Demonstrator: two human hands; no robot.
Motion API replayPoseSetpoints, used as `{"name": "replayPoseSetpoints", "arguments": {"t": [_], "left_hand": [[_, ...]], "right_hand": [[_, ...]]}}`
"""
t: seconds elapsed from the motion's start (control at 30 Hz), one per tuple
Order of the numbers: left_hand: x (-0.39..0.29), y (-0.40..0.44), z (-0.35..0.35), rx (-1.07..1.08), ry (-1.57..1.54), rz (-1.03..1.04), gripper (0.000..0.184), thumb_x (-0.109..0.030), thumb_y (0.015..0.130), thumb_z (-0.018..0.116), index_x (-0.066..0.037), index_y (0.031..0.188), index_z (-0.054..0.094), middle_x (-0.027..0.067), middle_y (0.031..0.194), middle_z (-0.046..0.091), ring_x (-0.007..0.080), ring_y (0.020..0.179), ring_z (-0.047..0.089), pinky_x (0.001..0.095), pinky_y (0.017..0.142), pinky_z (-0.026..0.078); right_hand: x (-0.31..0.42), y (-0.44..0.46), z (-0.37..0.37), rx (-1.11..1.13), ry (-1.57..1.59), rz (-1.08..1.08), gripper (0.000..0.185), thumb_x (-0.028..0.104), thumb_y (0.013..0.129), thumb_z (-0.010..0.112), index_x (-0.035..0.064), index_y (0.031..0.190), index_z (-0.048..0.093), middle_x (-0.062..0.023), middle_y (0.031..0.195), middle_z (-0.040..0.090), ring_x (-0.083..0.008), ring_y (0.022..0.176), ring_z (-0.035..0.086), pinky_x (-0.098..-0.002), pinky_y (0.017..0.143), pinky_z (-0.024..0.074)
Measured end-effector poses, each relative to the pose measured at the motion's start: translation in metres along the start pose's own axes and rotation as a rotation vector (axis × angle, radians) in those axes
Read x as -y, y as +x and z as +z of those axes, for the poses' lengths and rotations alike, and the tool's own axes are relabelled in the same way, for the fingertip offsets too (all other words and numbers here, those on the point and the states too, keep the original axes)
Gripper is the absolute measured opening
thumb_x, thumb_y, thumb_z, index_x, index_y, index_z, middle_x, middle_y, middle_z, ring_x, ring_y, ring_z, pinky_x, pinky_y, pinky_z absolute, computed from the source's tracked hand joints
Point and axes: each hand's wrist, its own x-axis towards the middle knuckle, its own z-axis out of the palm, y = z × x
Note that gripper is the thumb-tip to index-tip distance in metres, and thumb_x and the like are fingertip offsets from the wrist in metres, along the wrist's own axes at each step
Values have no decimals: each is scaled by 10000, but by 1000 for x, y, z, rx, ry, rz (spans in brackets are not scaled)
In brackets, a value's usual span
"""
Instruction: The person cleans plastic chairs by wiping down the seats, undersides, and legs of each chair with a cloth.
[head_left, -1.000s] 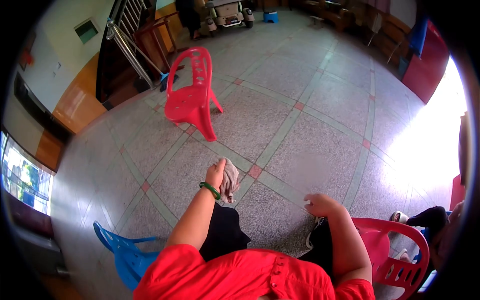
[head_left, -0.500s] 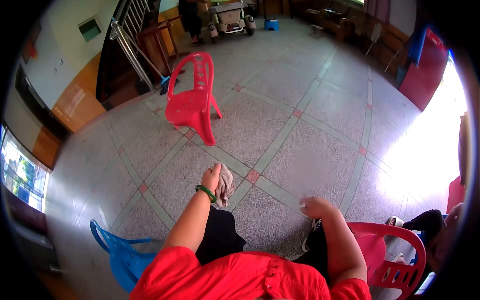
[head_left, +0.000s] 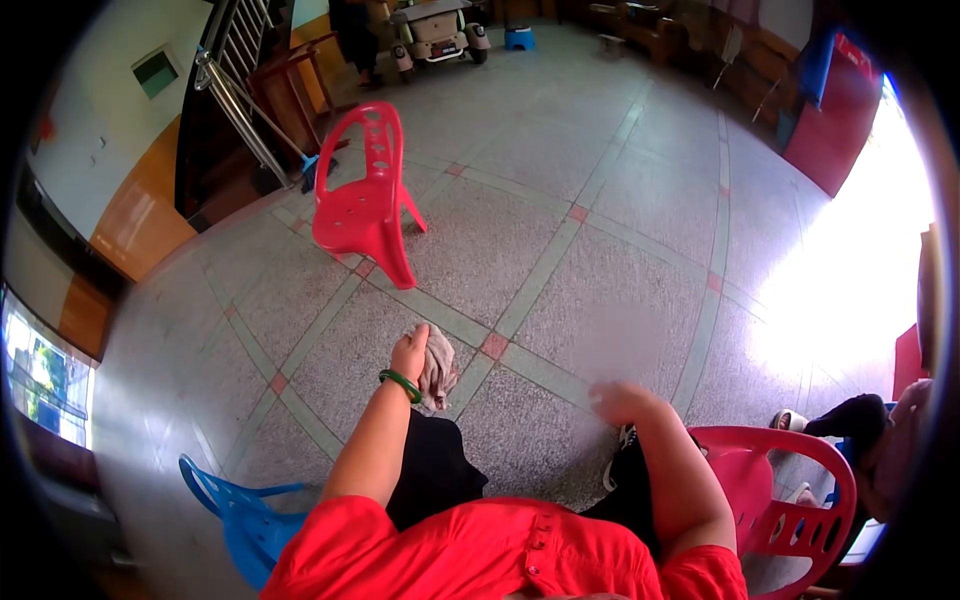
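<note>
My left hand (head_left: 410, 352), with a green bangle at the wrist, is closed around a crumpled beige cloth (head_left: 437, 369) that hangs down on its right side. Above it on the floor stands a red plastic chair (head_left: 362, 213), apart from the hand and cloth. My right hand (head_left: 618, 402) is held over my right knee, with its fingers curled and blurred; I cannot make out anything in it. Beside my right arm is another red chair (head_left: 735, 462).
A blue chair (head_left: 245, 520) stands at the lower left. A seated person (head_left: 858, 420) is at the right edge. Farther back are a scooter (head_left: 437, 32), a blue stool (head_left: 519, 39), a broom (head_left: 308, 165), a stair railing (head_left: 240, 110) and a standing person (head_left: 355, 40).
The room has shifted a little to the left in view. My left hand still holds the cloth, and my right hand has moved slightly left in the picture.
</note>
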Motion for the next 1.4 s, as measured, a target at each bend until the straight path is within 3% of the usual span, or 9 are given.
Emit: {"name": "replayPoseSetpoints", "arguments": {"t": [0.2, 0.4, 0.47, 0.9, 0.97, 1.2, 1.27, 1.33, 1.4], "left_hand": [[6, 7, -5, 11, 3, -47, 547, -424, 877, 565, 112, 978, 599, 151, 918, 635, 187, 843, 588, 322, 747, 460], [-18, -12, 1, 21, -56, -112, 488, -398, 882, 574, 81, 964, 614, 104, 900, 635, 159, 793, 578, 311, 711, 464], [-15, -9, -2, 34, -39, -106, 376, -364, 888, 589, 8, 941, 606, 63, 875, 637, 171, 769, 614, 327, 682, 496], [-13, -9, -5, 57, -97, -99, 313, -340, 898, 586, -33, 847, 613, 46, 788, 640, 154, 682, 617, 308, 627, 493], [-10, -8, -5, 70, -110, -83, 422, -377, 892, 578, 42, 909, 627, 69, 848, 626, 124, 750, 566, 295, 672, 462], [-9, -7, -6, 52, -50, -55, 459, -391, 887, 576, 65, 906, 621, 90, 870, 634, 145, 762, 574, 306, 683, 464], [-15, -10, -2, -1, 64, -26, 371, -357, 888, 584, 10, 935, 613, 69, 857, 640, 171, 784, 612, 324, 689, 492], [-25, -17, -3, 91, 235, 51, 358, -335, 874, 597, 17, 940, 619, 74, 855, 638, 168, 768, 607, 319, 688, 490], [-17, -13, -4, 168, 149, -10, 304, -287, 858, 604, 12, 906, 625, 48, 823, 621, 141, 739, 580, 292, 669, 467]], "right_hand": [[-9, 5, 10, -48, 13, -29, 394, 300, 830, 554, 101, 1169, 574, -175, 1076, 626, -357, 1014, 582, -441, 843, 469], [-5, 0, 7, -57, 4, -43, 407, 309, 827, 571, 94, 1172, 568, -170, 1080, 626, -352, 1010, 584, -441, 838, 467], [-5, -1, 6, -58, 4, -41, 405, 310, 828, 571, 95, 1172, 569, -168, 1075, 628, -349, 1006, 586, -440, 836, 466], [-16, 5, 15, -81, -7, -72, 396, 317, 841, 564, 101, 1173, 566, -168, 1055, 635, -352, 1009, 586, -445, 835, 465], [-17, 5, 16, -86, -1, -53, 377, 320, 846, 552, 103, 1153, 578, -168, 1051, 637, -355, 993, 591, -448, 824, 469], [-45, 37, 43, -59, -58, -169, 309, 339, 861, 528, 104, 1017, 654, -163, 962, 651, -358, 914, 608, -442, 789, 479], [-38, 26, 34, -107, 33, -207, 307, 345, 857, 530, 89, 951, 674, -163, 939, 651, -361, 886, 610, -439, 778, 480], [-19, 15, 14, -27, -31, -142, 308, 344, 853, 538, 81, 933, 677, -166, 942, 651, -364, 880, 611, -434, 771, 480], [1, 4, -4, 48, 46, -67, 302, 331, 851, 544, 75, 941, 676, -168, 931, 654, -365, 879, 611, -432, 767, 481]]}}
